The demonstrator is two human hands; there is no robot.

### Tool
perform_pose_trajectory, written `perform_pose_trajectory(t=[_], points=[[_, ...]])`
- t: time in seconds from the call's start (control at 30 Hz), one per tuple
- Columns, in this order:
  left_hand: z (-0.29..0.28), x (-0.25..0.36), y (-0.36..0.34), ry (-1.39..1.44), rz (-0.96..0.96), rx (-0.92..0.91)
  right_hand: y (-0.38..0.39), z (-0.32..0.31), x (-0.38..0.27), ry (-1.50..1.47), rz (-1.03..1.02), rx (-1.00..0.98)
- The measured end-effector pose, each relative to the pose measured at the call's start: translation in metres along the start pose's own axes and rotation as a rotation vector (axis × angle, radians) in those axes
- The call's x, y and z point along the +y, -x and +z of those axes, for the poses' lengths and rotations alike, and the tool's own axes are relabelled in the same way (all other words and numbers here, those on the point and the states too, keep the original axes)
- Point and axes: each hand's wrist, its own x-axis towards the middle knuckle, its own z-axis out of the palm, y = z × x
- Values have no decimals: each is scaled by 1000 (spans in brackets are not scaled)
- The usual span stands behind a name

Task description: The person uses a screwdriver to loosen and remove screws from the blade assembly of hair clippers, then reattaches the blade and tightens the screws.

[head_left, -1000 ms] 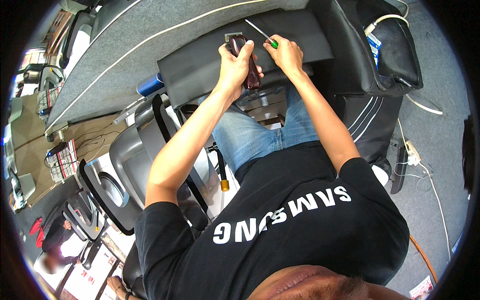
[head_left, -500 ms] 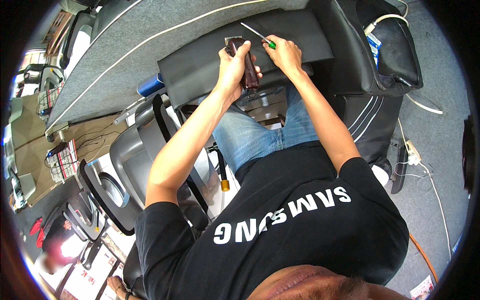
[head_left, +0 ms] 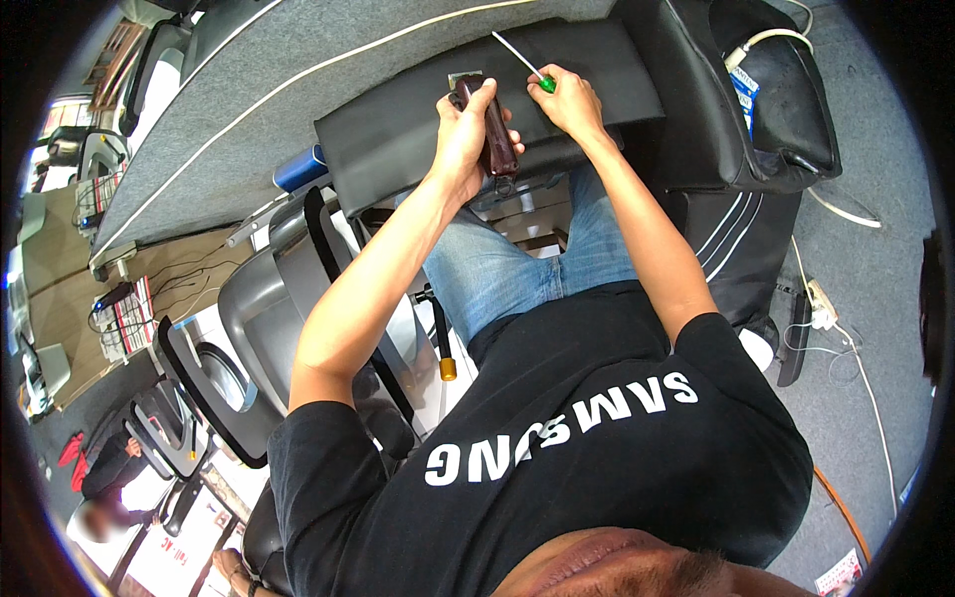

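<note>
Hair clipper (head_left: pixel 499 139), dark maroon: gripped in left hand (head_left: pixel 460 129) over black padded cushion (head_left: pixel 388 134), metal blade toward far edge, hanging loop toward blue jeans (head_left: pixel 473 274). Left fingers wrapped closed around its body, thumb along the top. Contact with cushion: unclear. In right hand (head_left: pixel 574 102): screwdriver (head_left: pixel 547 86), green handle pinched by curled fingers, shaft angled away and leftward, tip apart from clipper.

Surface: smooth, dark, faint sheen, broad under both hands. Just beside left end: blue object (head_left: pixel 298 169), kind unclear.

Room: right of cushion, black upholstered seat (head_left: pixel 686 109) with blue-and-white packet (head_left: pixel 744 99) and thick pale cable (head_left: pixel 781 33). Farther right, grey carpet (head_left: pixel 875 289) with white power strip (head_left: pixel 822 303) and loose cords. Beyond cushion, grey textured surface (head_left: pixel 239 129) crossed by long white line. At left, grey-and-black chair (head_left: pixel 254 308); lower left, another person, small and blurred.
</note>
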Motion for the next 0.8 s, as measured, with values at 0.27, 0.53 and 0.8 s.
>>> perform_pose_trajectory(t=[0.27,0.53,0.8], points=[[7,7,11,27,-12,-11,-7,5,15,-105,20,38],[-5,-6,-6,-4,48,-128,22,-22,-8,-860,212,-57],[-3,1,2,122,170,75,93,-53,-60,-1322,208,-374]])
